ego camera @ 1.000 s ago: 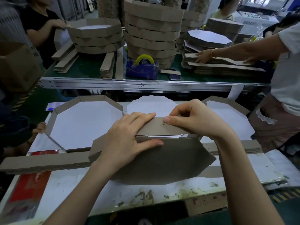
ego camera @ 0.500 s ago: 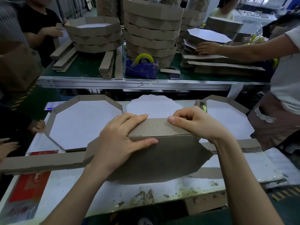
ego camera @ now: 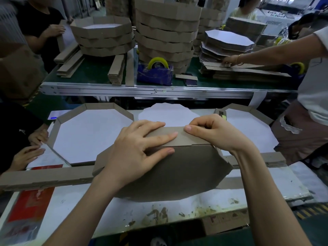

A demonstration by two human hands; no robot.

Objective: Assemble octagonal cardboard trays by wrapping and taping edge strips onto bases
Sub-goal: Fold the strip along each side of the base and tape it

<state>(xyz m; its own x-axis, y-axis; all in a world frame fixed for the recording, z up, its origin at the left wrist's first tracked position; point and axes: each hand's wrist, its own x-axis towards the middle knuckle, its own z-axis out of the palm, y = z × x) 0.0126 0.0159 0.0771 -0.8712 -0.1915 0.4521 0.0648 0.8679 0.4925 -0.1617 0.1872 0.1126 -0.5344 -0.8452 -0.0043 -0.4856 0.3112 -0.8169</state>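
Where the white counter [ego camera: 71, 210] passes under the forearms, its middle is covered. On it stands the brown octagonal base [ego camera: 177, 174], tilted with its back face to the camera and its inner side hidden. The edge strip [ego camera: 188, 138] is folded along the base's top side, its far face out of sight. The left hand [ego camera: 136, 151] lies flat over that fold, fingers straight on the strip, thumb pressing the base. The right hand [ego camera: 216, 132], at the strip's right end, pinches it, thumb on top and fingers curled behind.

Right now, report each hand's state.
Left hand: open, flat fingers pressing the edge strip against the octagonal base.
Right hand: closed, pinching the edge strip.
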